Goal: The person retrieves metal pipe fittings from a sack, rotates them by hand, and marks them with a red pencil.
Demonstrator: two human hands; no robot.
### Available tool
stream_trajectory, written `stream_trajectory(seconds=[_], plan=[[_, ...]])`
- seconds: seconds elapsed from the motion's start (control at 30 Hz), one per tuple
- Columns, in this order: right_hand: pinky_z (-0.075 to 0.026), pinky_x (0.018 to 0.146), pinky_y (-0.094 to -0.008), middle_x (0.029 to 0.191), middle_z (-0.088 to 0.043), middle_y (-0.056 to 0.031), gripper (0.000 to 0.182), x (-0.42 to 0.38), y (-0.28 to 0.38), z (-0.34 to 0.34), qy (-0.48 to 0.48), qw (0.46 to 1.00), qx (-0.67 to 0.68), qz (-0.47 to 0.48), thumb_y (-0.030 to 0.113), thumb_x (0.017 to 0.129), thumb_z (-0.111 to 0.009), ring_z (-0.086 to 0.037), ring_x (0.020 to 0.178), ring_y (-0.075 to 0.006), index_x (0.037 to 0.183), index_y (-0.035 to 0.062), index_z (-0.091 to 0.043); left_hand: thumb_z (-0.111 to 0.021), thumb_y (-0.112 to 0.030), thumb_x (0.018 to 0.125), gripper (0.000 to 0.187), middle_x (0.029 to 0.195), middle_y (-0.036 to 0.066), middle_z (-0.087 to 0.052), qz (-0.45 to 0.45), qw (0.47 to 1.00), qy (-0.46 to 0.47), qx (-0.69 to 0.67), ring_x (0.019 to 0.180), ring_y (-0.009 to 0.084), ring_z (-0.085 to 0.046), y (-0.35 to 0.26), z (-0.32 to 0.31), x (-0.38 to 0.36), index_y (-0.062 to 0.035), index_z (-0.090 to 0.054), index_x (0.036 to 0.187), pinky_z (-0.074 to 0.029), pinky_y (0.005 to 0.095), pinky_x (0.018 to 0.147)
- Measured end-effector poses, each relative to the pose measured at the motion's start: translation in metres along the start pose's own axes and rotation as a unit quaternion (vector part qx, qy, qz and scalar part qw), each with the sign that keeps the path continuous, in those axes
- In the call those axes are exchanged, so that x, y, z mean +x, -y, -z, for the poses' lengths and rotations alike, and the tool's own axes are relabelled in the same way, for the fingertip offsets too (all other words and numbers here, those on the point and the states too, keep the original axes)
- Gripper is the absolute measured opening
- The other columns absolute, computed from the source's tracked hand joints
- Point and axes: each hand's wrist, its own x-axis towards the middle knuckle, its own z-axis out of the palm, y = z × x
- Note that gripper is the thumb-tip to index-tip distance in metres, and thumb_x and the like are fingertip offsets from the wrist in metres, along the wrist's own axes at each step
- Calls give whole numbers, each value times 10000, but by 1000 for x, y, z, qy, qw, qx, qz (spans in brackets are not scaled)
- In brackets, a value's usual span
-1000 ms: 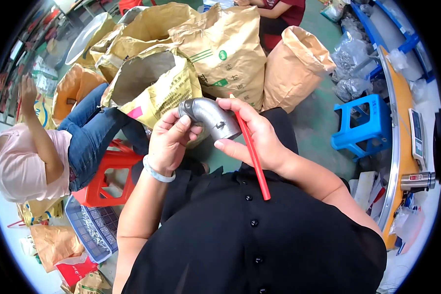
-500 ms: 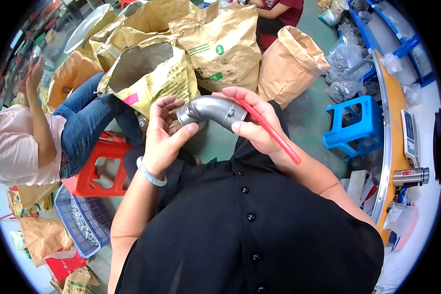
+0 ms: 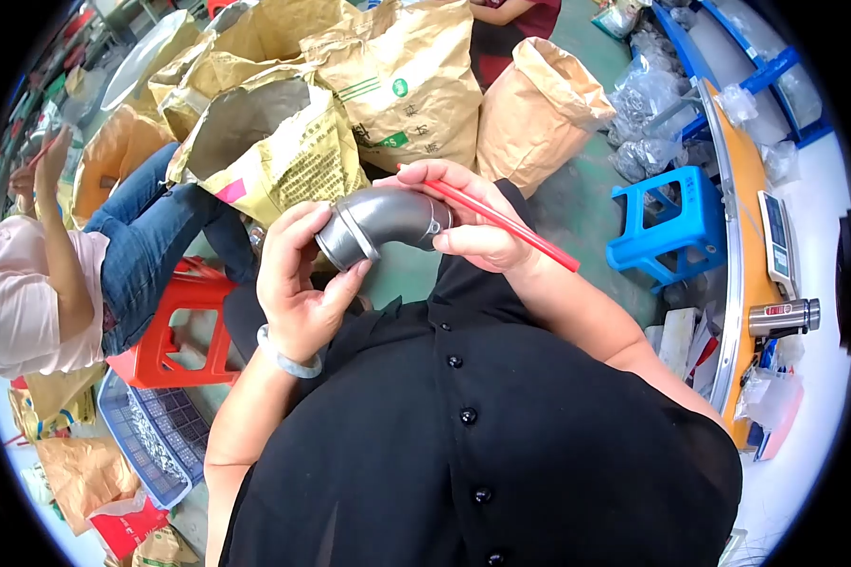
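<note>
Fingers [image 3: 298, 236] of the left hand [image 3: 298, 283] curl around the wide, collared mouth of a grey metal pipe elbow [image 3: 378, 227], thumb below and fingertips over the rim, so that the open end faces the wearer at the centre of the frame. The right hand [image 3: 473, 227] closes on the elbow's other end and also pins a thin red stick [image 3: 511, 227] against it; the stick slants toward the right of the frame, seemingly kept ready in the same grip so neither hand need let go. Together the two hands hold the elbow clear of the black shirt [image 3: 463, 425], just above the lap. Below left, a blue crate [image 3: 161, 430] of small metal parts sits on the floor beside a red stool [image 3: 175, 326], where another person in jeans sits. Further up stand open paper sacks [image 3: 388, 85]. At right are a blue stool [image 3: 671, 227] and a worktop [image 3: 742, 236] carrying a scale and a flask.
</note>
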Motion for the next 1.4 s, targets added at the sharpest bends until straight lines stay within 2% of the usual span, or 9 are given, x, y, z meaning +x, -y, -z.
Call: stream_trajectory(seconds=[0.07, 0.43, 0.63, 0.73, 0.77, 0.87, 1.0, 1.03, 1.4], plan=[[-307, 1028, -364, 1270, -446, -182, 611, 1, -1, 2, 13, 1000, -3, 7, 15, 672, -630, -425, 1201, -249, 1234, -4, -391, -711, 31, 682, 563, 1212, 133, -405, -11, 1000, 1, 9, 1106, 228, -480, 0, 1, -1, 6, -458, 1184, -431, 329, 913], [-355, 985, -334, 1233, -480, -131, 567, -3, 1, -4, -25, 998, -52, -38, -4, 697, -633, -466, 1145, -207, 1222, 5, -418, -708, 30, 693, 564, 1228, 132, -395, -31, 999, -17, -13, 1108, 222, -473, -1, 6, -7, 6, -447, 1192, -417, 336, 926], [-367, 964, -321, 1210, -485, -100, 551, -5, 4, -11, -48, 993, -105, -32, -25, 718, -639, -466, 1127, -181, 1223, 10, -422, -690, 32, 712, 562, 1224, 121, -423, 22, 995, -39, -93, 1113, 207, -466, 4, 7, -10, -1, -427, 1208, -388, 328, 947], [-377, 948, -312, 1190, -489, -82, 535, -6, 7, -15, -55, 988, -138, -36, -28, 733, -638, -466, 1116, -167, 1221, 14, -424, -651, 22, 748, 527, 1187, 104, -484, 118, 973, -63, -190, 1093, 187, -481, 4, 5, -13, -10, -419, 1219, -414, 322, 934], [-382, 941, -309, 1183, -490, -76, 528, -7, 8, -18, -58, 986, -153, -38, -27, 738, -637, -466, 1112, -163, 1220, 16, -424, -647, 1, 763, 523, 1177, 99, -490, 126, 969, -55, -206, 1072, 189, -502, 4, 6, -13, -13, -409, 1229, -445, 331, 917], [-403, 917, -301, 1169, -485, -65, 513, -8, 14, -29, -66, 976, -201, -45, -18, 752, -644, -466, 1101, -153, 1215, 23, -426, -643, -17, 776, 533, 1173, 102, -490, 183, 939, -62, -284, 1082, 195, -498, 12, 7, -17, -16, -388, 1244, -438, 347, 929], [-418, 897, -297, 1164, -475, -60, 504, -10, 17, -39, -69, 952, -298, -25, -8, 762, -652, -465, 1093, -147, 1211, 23, -425, -627, -64, 805, 544, 1180, 96, -491, 216, 904, -62, -363, 1104, 205, -489, 18, 3, -21, -46, -352, 1275, -405, 376, 961], [-417, 896, -297, 1162, -474, -60, 501, -11, 18, -42, -71, 946, -316, -22, -8, 763, -652, -465, 1090, -146, 1209, 21, -425, -599, 13, 804, 516, 1192, 120, -483, 211, 884, -71, -412, 1100, 200, -494, 16, 1, -20, -8, -354, 1258, -404, 373, 972], [-456, 758, -250, 1056, -534, -64, 509, -12, 24, -58, -66, 892, -446, 25, 63, 724, -716, -520, 911, -105, 1165, -3, -471, -622, -62, 814, 546, 1185, 86, -510, 243, 856, -48, -455, 1107, 181, -494, 20, 3, -25, -51, -341, 1283, -367, 403, 994]])
